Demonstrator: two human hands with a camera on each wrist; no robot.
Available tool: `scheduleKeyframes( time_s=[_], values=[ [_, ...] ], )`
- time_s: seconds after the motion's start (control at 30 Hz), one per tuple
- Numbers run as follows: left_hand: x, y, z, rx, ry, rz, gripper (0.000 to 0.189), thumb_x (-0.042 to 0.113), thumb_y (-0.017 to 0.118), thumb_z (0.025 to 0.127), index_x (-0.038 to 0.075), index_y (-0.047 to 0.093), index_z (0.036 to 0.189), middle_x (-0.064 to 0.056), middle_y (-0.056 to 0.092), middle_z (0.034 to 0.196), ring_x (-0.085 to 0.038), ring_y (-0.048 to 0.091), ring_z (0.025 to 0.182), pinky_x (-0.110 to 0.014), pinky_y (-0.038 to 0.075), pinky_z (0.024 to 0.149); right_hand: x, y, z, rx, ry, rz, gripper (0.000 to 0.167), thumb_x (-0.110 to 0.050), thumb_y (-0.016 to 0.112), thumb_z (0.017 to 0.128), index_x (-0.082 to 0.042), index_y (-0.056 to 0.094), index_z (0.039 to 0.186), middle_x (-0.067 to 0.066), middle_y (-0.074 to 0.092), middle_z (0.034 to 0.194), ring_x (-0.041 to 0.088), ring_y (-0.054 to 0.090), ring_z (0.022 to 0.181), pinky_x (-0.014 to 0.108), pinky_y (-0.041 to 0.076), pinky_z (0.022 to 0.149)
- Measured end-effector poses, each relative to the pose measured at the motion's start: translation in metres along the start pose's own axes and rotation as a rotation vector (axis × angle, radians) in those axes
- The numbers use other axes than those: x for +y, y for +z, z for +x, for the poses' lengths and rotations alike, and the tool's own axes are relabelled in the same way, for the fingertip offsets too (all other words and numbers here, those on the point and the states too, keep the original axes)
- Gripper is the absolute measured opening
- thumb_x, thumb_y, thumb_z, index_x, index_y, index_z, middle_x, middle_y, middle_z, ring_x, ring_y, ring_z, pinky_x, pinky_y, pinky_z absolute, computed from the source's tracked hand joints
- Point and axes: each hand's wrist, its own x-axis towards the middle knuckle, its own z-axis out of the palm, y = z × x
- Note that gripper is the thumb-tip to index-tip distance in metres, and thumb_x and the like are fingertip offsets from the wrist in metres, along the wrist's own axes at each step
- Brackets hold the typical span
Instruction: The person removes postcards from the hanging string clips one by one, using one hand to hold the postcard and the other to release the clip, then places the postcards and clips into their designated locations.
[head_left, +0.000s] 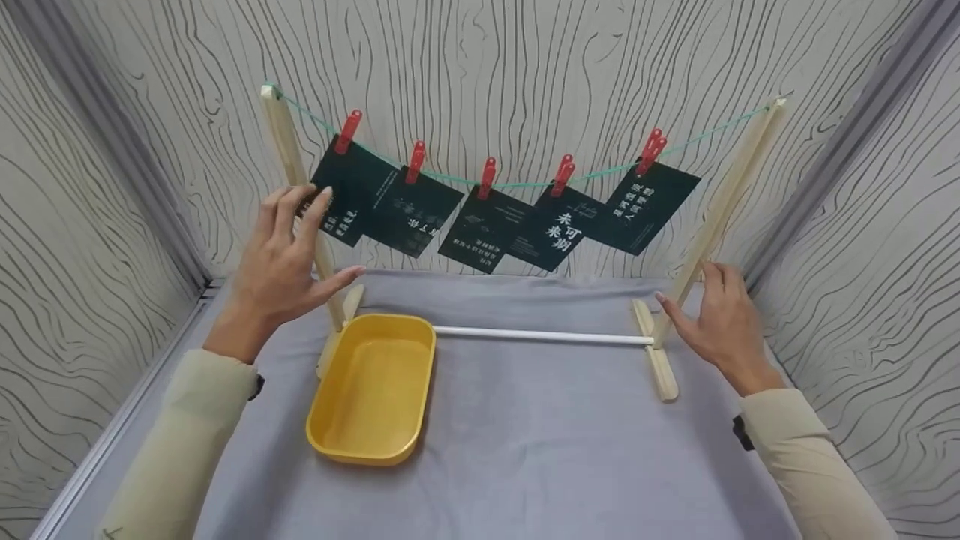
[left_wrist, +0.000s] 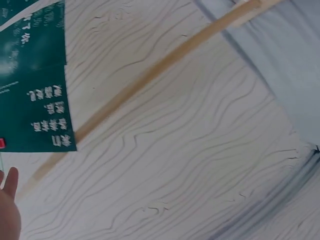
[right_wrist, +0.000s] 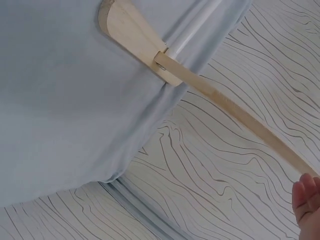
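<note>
**Dark Cards (head_left: 480, 232) on Green Cord (head_left: 521, 185)**

Flat, they hang from red pegs (head_left: 487, 178) at 12 o'clock. Left grip (head_left: 276, 261), at 9: fingers spread, near them; right grip (head_left: 721, 322), at 3: likewise, by a wooden post (head_left: 739, 180). Rounded yellow tray (head_left: 371, 397), at 7.

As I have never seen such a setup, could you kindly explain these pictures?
These are a person's bare left hand and right hand. The wide picture comes from a camera worn on the head; the other two come from one on each wrist. On the grey cloth stand a yellow tray and two wooden posts joined by a white rod. Dark cards hang by red clips from a green string between the posts. The left hand is by the leftmost card, the right hand beside the right post. Neither appears to grip anything; touch is hard to judge.
</note>
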Motion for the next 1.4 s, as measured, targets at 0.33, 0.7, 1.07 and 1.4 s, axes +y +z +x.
scheduleKeyframes(
  time_s=[0.33,0.7,1.07,1.4],
  values=[
    [0.026,0.0,0.046,0.061,0.105,-0.028,0.094,0.078,0.047,0.097,0.007,0.043,0.158,-0.02,0.054,0.152,-0.04,0.046,0.142,-0.058,0.039,0.123,-0.011,0.006,0.012,0.112,-0.106,0.064,0.053,-0.026,0.084,0.089,0.01,0.063,0.122,0.026,0.067,0.104,0.04,0.068,0.089,0.053,0.058,0.072],
    [0.073,0.005,0.101,0.011,0.118,-0.138,0.078,0.058,0.066,0.098,0.006,0.05,0.154,-0.015,0.058,0.153,-0.033,0.053,0.143,-0.049,0.042,0.124,-0.013,0.011,0.018,0.044,-0.075,0.22,0.053,-0.018,0.084,0.089,0.009,0.062,0.128,0.029,0.071,0.117,0.046,0.073,0.101,0.061,0.059,0.088],
    [0.1,0.017,0.134,-0.123,0.103,-0.24,0.081,0.063,0.062,0.098,0.01,0.047,0.157,-0.012,0.055,0.156,-0.031,0.053,0.145,-0.047,0.042,0.124,-0.026,0.014,0.019,-0.069,0.113,0.294,0.064,-0.032,0.077,0.097,0.008,0.055,0.141,0.03,0.066,0.133,0.048,0.069,0.118,0.062,0.055,0.102],
    [0.119,0.029,0.148,-0.156,0.094,-0.262,0.083,0.063,0.066,0.096,0.011,0.045,0.158,-0.012,0.053,0.158,-0.031,0.054,0.144,-0.049,0.044,0.123,-0.033,0.01,0.034,-0.064,0.207,0.375,0.064,-0.036,0.074,0.099,0.007,0.054,0.142,0.029,0.064,0.137,0.047,0.066,0.126,0.058,0.051,0.11]
  ],
)
